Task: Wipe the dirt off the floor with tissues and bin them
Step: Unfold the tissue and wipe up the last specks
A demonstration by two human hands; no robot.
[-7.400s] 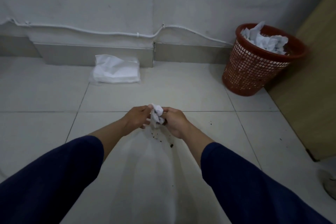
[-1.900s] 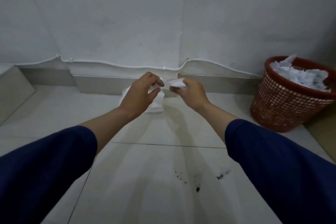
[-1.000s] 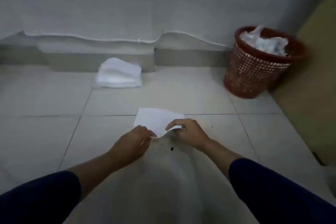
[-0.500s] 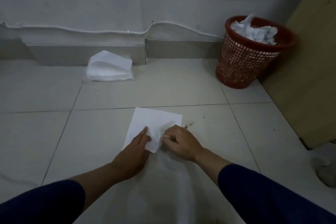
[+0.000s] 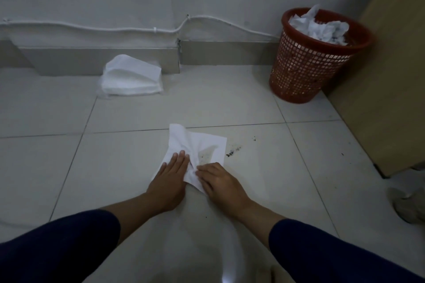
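White tissue lies spread and wrinkled on the pale tiled floor, just below a grout line, with a faint brownish smear near its middle. The left hand rests flat on the tissue's lower left part, fingers straight and together, pressing it down. The right hand lies just beside it on the lower right corner, fingers lightly bent and laid on the paper, which bunches into a ridge between the two hands; the hands are close but not touching. Dark dirt specks sit on the tile just beside the tissue's right edge, with a few more scattered farther right. Both forearms come out of navy sleeves. Well apart, in the far right corner, a red mesh bin stands against a wooden panel, heaped with crumpled tissues. A stack of clean tissues sits by the grey skirting, under a white cable running along the wall.
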